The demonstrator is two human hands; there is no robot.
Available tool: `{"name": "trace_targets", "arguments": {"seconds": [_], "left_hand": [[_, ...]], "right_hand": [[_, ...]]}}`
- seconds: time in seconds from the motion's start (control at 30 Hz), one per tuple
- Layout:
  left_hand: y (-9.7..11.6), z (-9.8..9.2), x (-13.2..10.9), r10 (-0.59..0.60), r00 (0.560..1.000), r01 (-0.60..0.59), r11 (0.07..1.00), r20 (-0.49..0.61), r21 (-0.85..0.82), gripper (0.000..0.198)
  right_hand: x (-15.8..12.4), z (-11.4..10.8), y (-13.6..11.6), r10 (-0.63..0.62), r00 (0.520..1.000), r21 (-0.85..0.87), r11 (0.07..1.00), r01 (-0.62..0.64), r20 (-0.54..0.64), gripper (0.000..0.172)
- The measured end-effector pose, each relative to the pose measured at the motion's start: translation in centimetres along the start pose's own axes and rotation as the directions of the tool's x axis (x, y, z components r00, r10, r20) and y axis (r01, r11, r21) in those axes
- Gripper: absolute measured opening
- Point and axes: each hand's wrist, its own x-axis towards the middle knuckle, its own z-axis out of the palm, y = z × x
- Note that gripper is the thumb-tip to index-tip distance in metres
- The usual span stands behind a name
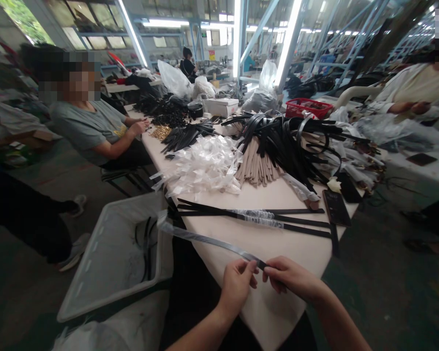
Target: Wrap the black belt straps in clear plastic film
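The person's left hand (237, 285) and right hand (290, 278) meet low in the view, above the near corner of a cream-covered work table (278, 312). Both are closed in a firm pinch, side by side, on one end of a long, narrow strap sheathed in glossy translucent film (208, 242). The strap runs out straight to the left, its far end reaching over the corner of a white plastic bin (113, 253) that holds loose black straps (145, 248). Just beyond the hands, more film-wrapped black straps (252, 217) lie flat on the table. Farther along are a heap of white ribbon-like plastic (197, 165), a bundle of tan strips (256, 163) and a tangled pile of black straps (289, 141). Co-workers sit on both sides, one with a grey T-shirt (84, 129) at the table's left edge.
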Motion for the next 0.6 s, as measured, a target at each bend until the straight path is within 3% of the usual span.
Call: {"name": "trace_targets", "arguments": {"seconds": [0.17,0.33,0.4,0.47,0.53,0.6], "left_hand": [[0.3,0.2,1.1,-0.016,0.999,0.015,1.0,-0.043,-0.013,0.049],[0.6,2.2,0.5,-0.084,0.984,0.077,0.996,0.159,0.047,0.049],[1.7,2.0,-0.4,-0.024,0.978,-0.02,0.978,0.208,0.207,0.045],[3.5,0.4,-0.7,0.174,0.955,-0.262,0.876,0.24,0.406,0.031],[5.1,-1.8,0.4,0.383,0.877,-0.479,0.66,0.288,0.579,0.027],[5.6,-3.4,2.7,0.409,0.83,-0.545,0.451,0.379,0.706,0.034]], "right_hand": [[-0.8,-1.5,-0.3,0.032,0.999,-0.032,0.999,-0.031,0.029,0.043],[0.4,-1.7,-0.6,-0.031,0.999,-0.096,0.995,0.028,-0.034,0.044],[0.6,-2.2,-0.5,-0.013,0.999,-0.097,0.995,0.009,-0.043,0.045],[0.2,-3.4,-0.2,0.024,0.999,-0.106,0.994,-0.029,-0.045,0.046],[-0.4,-4.7,0.0,0.034,0.998,-0.144,0.989,-0.041,-0.046,0.044],[-0.8,-5.7,-0.3,0.018,0.999,-0.203,0.979,-0.026,-0.043,0.041]]}}
